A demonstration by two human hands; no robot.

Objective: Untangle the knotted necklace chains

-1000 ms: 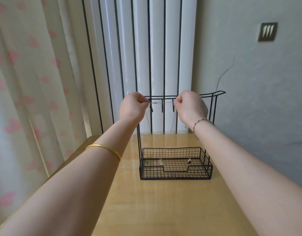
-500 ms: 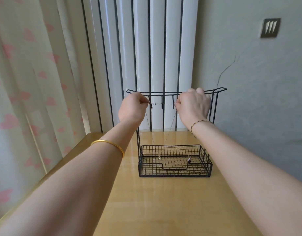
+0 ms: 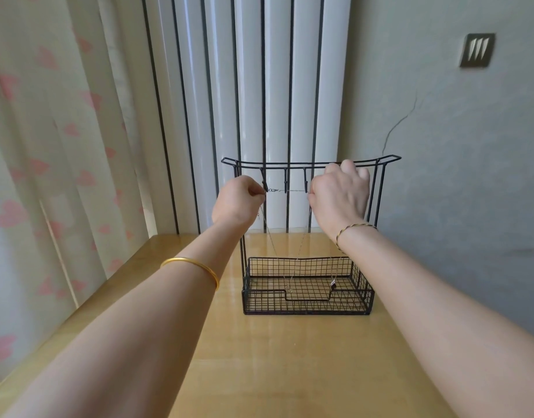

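Note:
A thin silver necklace chain (image 3: 290, 190) is stretched level between my two hands, just in front of the hooks of a black wire jewellery stand (image 3: 308, 163). My left hand (image 3: 238, 202) pinches the end by the clasp. My right hand (image 3: 339, 196) pinches the other end, its fingers curled up by the stand's top rail. Two fine strands hang down from my hands into the stand's mesh tray (image 3: 308, 309); a small pendant (image 3: 288, 287) hangs at the lower left and another pendant (image 3: 332, 284) at the lower right.
The stand sits on a yellow wooden table (image 3: 274, 366) near its far edge. White vertical blinds (image 3: 247, 86) hang behind, a heart-patterned curtain (image 3: 48, 146) on the left, a grey wall (image 3: 455, 176) close on the right.
Both hands have stayed at hook height with the chain taut. My right hand has risen a little toward the top rail. The view has tilted down slightly.

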